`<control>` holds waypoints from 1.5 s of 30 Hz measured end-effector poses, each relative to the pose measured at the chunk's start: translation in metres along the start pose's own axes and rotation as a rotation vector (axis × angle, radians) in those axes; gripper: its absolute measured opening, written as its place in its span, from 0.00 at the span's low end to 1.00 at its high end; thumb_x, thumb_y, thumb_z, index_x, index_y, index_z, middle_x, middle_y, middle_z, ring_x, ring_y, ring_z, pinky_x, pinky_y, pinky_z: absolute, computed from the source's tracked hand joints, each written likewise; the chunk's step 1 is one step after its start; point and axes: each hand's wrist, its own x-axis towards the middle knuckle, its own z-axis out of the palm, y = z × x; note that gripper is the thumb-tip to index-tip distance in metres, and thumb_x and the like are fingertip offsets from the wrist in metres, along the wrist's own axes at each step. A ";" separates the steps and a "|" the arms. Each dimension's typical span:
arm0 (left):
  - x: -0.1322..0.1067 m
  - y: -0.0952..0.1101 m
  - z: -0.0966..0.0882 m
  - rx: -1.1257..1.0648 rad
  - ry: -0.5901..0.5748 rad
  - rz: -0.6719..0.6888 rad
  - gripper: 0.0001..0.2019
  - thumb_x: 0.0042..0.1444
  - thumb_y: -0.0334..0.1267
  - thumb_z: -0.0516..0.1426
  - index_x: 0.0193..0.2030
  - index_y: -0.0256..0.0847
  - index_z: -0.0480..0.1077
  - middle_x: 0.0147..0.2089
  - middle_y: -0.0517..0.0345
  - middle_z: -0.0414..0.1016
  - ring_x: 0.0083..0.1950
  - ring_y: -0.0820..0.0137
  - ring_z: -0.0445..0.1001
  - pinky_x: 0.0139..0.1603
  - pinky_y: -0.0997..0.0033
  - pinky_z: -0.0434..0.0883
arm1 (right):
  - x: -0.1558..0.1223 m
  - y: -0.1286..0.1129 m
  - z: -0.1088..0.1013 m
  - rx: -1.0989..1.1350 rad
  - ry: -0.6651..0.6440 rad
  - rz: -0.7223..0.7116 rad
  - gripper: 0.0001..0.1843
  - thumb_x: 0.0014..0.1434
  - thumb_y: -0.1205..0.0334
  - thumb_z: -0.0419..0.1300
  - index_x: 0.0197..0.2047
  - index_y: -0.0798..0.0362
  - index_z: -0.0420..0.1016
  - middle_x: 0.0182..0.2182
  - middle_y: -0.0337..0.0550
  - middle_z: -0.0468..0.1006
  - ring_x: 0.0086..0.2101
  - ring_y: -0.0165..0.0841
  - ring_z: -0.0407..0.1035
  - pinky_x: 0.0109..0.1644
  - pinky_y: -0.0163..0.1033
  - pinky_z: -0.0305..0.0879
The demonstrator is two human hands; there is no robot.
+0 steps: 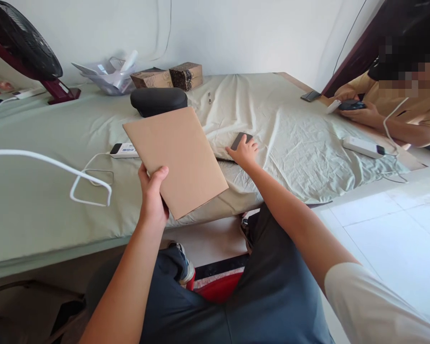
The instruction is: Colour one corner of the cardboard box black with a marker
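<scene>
Dark trousers in foreground. Left hand grips brown cardboard above cloth-covered tabletop; right hand, fingers spread over dark flat object lying on tabletop, cannot tell if gripping.

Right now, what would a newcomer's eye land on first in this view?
First, the plain brown cardboard piece, held up by the left hand near the middle of the view. Next, the right hand, spread over a dark flat object on the rumpled pale green cloth. Then the black and dark red fan, tilted at the upper left.
</scene>
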 end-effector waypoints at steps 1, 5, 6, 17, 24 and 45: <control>0.001 0.001 0.000 -0.007 0.008 0.003 0.34 0.47 0.48 0.72 0.59 0.49 0.66 0.60 0.51 0.78 0.59 0.54 0.81 0.59 0.53 0.79 | 0.010 0.002 0.004 -0.039 -0.015 0.052 0.56 0.62 0.44 0.69 0.80 0.66 0.51 0.72 0.76 0.60 0.70 0.64 0.56 0.71 0.61 0.50; 0.004 0.007 0.000 -0.013 0.022 0.005 0.32 0.48 0.48 0.71 0.58 0.49 0.66 0.59 0.52 0.78 0.58 0.54 0.80 0.58 0.54 0.79 | 0.033 0.004 0.017 -0.098 -0.063 0.066 0.55 0.60 0.46 0.68 0.79 0.64 0.51 0.70 0.75 0.63 0.69 0.62 0.55 0.68 0.59 0.50; 0.005 0.007 0.000 -0.012 0.018 0.009 0.32 0.48 0.48 0.71 0.58 0.49 0.66 0.60 0.52 0.78 0.59 0.55 0.80 0.58 0.54 0.79 | 0.035 0.004 0.020 -0.103 -0.062 0.058 0.54 0.60 0.46 0.68 0.79 0.63 0.51 0.70 0.74 0.63 0.69 0.62 0.55 0.68 0.59 0.50; -0.003 -0.044 0.016 0.103 -0.127 -0.048 0.46 0.45 0.48 0.73 0.71 0.51 0.62 0.64 0.48 0.74 0.59 0.55 0.78 0.54 0.59 0.77 | 0.070 0.016 0.028 -0.042 -0.065 -0.055 0.48 0.61 0.46 0.64 0.78 0.57 0.56 0.71 0.64 0.65 0.67 0.59 0.56 0.68 0.57 0.52; -0.005 -0.050 0.025 0.085 -0.160 -0.082 0.47 0.45 0.50 0.73 0.71 0.50 0.60 0.65 0.47 0.74 0.63 0.52 0.76 0.60 0.54 0.74 | 0.088 0.004 0.033 -0.003 -0.027 -0.015 0.48 0.56 0.51 0.63 0.77 0.51 0.58 0.70 0.64 0.66 0.66 0.63 0.61 0.67 0.62 0.56; -0.008 -0.052 0.016 0.041 -0.130 -0.183 0.46 0.48 0.52 0.72 0.72 0.52 0.59 0.66 0.47 0.73 0.64 0.51 0.76 0.59 0.52 0.75 | 0.088 -0.028 0.048 0.087 -0.037 -0.087 0.54 0.62 0.36 0.62 0.81 0.56 0.54 0.64 0.68 0.69 0.65 0.63 0.63 0.67 0.60 0.59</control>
